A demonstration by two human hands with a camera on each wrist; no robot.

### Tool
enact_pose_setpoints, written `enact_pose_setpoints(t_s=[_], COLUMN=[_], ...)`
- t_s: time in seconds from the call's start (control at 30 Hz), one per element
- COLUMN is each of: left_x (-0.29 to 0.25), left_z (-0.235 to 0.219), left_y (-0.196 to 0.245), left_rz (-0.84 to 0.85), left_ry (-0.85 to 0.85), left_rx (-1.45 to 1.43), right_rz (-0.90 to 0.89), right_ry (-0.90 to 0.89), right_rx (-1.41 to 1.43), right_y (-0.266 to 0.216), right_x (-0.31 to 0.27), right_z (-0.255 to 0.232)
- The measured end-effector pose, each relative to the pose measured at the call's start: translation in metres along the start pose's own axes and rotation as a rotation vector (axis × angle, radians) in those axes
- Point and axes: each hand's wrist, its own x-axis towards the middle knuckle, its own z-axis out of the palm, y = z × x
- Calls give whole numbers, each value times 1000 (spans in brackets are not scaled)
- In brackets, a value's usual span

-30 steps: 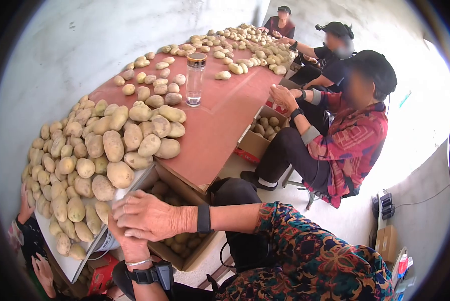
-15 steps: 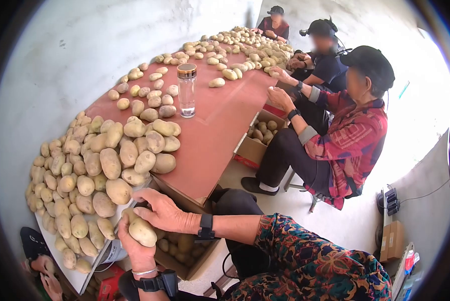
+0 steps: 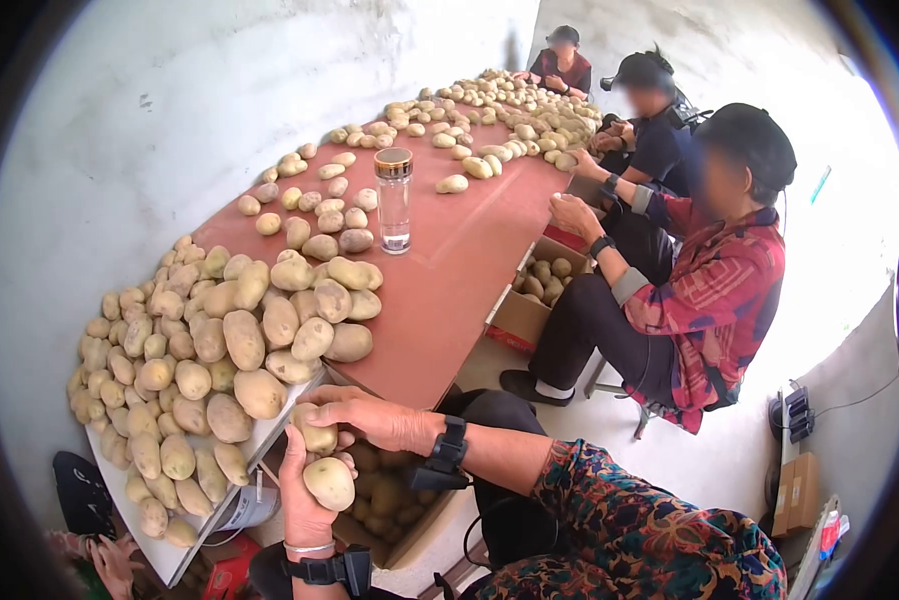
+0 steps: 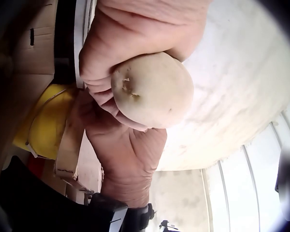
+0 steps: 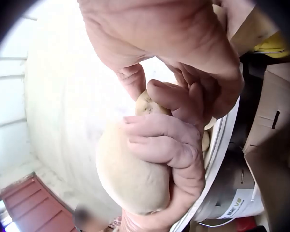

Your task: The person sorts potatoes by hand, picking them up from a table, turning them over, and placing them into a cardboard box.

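Observation:
My left hand (image 3: 307, 497) grips a smooth pale potato (image 3: 329, 484), its fingers wrapped round the side in the right wrist view. Just above it, my right hand (image 3: 394, 422) holds a second potato (image 3: 316, 436) between thumb and fingers. The two hands meet over the corner of the table, close above an open carton. In the left wrist view the held potato (image 4: 154, 92) shows small dark pits at one end. From the right wrist, the second potato (image 5: 147, 104) is mostly hidden behind fingers of both hands.
A large potato heap (image 3: 199, 350) covers the near end of the red-topped table (image 3: 449, 260). A clear bottle (image 3: 394, 205) stands past it. Below are a carton (image 3: 419, 530) of potatoes and a white bucket (image 3: 249, 508). Several people sit along the table's right side.
My right hand was laid over the left, covering what was between them; it then lifted back, and two potatoes show. The head view has shifted slightly.

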Motion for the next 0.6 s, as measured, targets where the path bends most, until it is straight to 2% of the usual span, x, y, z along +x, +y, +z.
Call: enact_pose_setpoints(t_s=[0.13,0.23,0.3,0.4,0.43,0.57,0.6], left_x=[4,4,8,6,7,3,1], left_z=[0,-3,-10,-4,1,-1,0], left_y=[-4,-6,-11,-10,-8,-7,-9], left_rz=[-40,-71,-93,-42,-35,-36,-44], left_ry=[12,97,87,73,71,73,80], left_rx=[-30,-21,-48,-83,-109,-148,-149], right_rz=[-40,-108,-189,-264,-203,-225,-244], right_ry=[8,51,121,148,73,81,81], right_rx=[-31,-94,-640,-727,-576,-574,-663], right_y=[-4,-5,-3,-6,-11,-6,-5], right_x=[-3,-4,-1,-3,-3,-5,-4], right_z=[-2,1,-5,1,3,4,4])
